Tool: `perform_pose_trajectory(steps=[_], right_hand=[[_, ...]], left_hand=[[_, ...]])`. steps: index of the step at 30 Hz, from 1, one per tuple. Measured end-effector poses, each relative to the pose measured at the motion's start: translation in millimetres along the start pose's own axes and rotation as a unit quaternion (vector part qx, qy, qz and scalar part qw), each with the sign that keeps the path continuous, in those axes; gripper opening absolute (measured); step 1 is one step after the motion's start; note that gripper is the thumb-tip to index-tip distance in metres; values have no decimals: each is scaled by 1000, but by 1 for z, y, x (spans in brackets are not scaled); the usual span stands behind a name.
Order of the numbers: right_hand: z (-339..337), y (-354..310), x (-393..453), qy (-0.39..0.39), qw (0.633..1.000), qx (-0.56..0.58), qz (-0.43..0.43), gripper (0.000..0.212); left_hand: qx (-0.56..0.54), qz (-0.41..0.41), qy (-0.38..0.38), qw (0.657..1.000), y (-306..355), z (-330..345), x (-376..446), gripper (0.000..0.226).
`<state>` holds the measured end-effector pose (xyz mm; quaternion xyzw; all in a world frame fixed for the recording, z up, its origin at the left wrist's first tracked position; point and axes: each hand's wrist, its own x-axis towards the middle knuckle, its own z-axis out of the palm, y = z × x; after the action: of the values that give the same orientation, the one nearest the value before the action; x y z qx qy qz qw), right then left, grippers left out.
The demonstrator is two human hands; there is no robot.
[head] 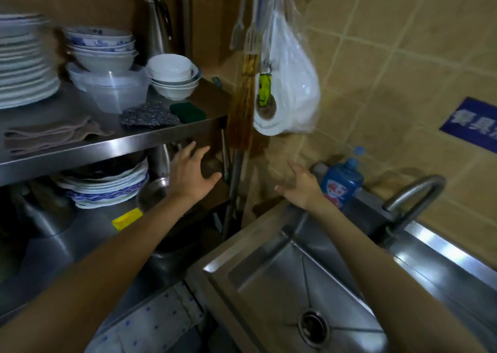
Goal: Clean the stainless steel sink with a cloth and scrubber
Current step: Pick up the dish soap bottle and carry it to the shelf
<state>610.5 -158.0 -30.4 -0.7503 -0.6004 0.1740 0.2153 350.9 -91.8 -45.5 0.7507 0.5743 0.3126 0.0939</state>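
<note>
Right now the cleaning things sit on the upper steel shelf [150, 137], none of them in anyone's grip. The steel-wool scrubber [148, 116] lies near the shelf's front edge, a springy tangle that should weigh almost nothing; I'd judge it best pinched from above around its bulk, since loose wires can snag or prick. Touching its right side is a dark green scouring sponge [188, 111], soft and easy to squeeze. Further left on the same shelf, a folded grey-brown cloth [51, 136] lies flat; it looks limp and will likely unfold if lifted by one corner, so gathering the whole stack seems wiser.

The left hand [192, 176] hangs just below the shelf edge, fingers spread wide, holding nothing. The right hand [301, 187] hovers over the back corner of the stainless steel sink [269, 280], fingers loosely apart, also empty, just beside a blue detergent bottle [341, 183] standing on the sink's rear ledge. That bottle may be slippery if wet.

Stacked bowls [102, 49] and plates [24, 65] crowd behind the scrubber, fragile if knocked. A curved tap [414, 194] rises at the right.
</note>
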Motion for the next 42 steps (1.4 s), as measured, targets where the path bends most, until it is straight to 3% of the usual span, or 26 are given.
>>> perform_pose_trajectory(steps=[8,13,21,32,38,42], right_hand=[[-15,74,-32,-2,999,-40,28,98],[-20,113,-30,16,996,6,84,106],[-20,161,-6,41,988,27,148,97],[6,209,23,100,969,58,217,94],[24,247,50,78,959,76,260,101],[40,268,63,76,957,86,265,94]], left_hand=[[-12,52,-117,992,61,54,-25,80],[-23,92,-171,981,94,98,-15,81],[-90,157,-263,948,139,171,32,83],[-191,150,-379,893,174,263,75,89],[-242,87,-414,873,178,314,86,91],[-279,38,-442,852,175,346,93,92]])
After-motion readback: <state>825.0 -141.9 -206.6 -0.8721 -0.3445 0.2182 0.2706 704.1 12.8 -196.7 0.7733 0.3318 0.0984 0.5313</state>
